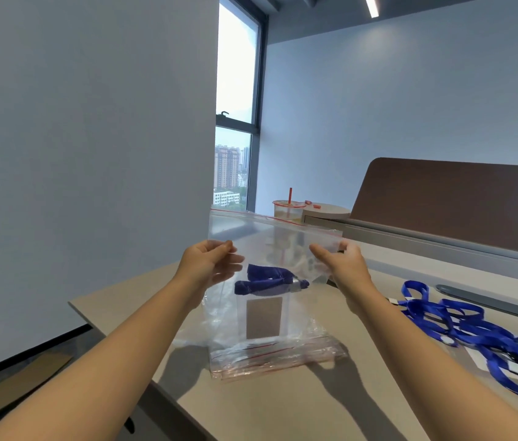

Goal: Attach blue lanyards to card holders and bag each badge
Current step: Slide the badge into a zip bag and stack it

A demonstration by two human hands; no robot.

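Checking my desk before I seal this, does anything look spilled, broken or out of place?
Nothing stands out. Both hands, left and right, hold the bag up, badge inside; spare lanyards lie tangled.

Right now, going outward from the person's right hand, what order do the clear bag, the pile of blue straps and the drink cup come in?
From the right hand:
1. Clear bag, pinched in its fingers.
2. Pile of blue straps, lying on the desk to its right.
3. Drink cup, standing at the desk's far end by the window.

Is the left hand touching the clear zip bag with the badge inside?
Touching. In the head view, the left hand pinches the left edge of the clear plastic zip bag, its fingertips pressed on the film, holding it up.
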